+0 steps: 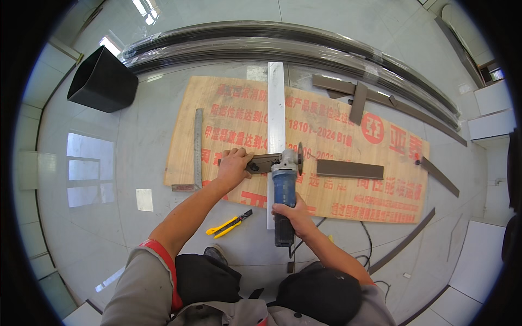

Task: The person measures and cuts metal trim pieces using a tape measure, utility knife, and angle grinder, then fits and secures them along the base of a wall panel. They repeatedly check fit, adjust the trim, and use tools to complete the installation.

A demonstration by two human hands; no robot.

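Observation:
My right hand [296, 213] is wrapped round the lower body of a blue and black angle grinder [284, 190]. Its thin disc [300, 157] stands upright on the right side of the grinder head. With fingers closed over its left end, my left hand [234, 165] grips a short dark brown trim strip [263, 163]. That strip lies across a long silver metal bar [276, 103], and its right end reaches the grinder head. Whether the disc touches the strip cannot be made out. Just right of the disc, another brown trim piece [349, 169] lies on the printed wooden board [234, 103].
A metal square [198, 146] rests on the board's left part. Yellow-handled cutters [229, 224] lie on the floor near my foot. Long plastic-wrapped strips [261, 49] stretch behind the board, beside a black bin [106, 79]. A black cord [370, 239] and brown offcuts [402, 242] lie at right.

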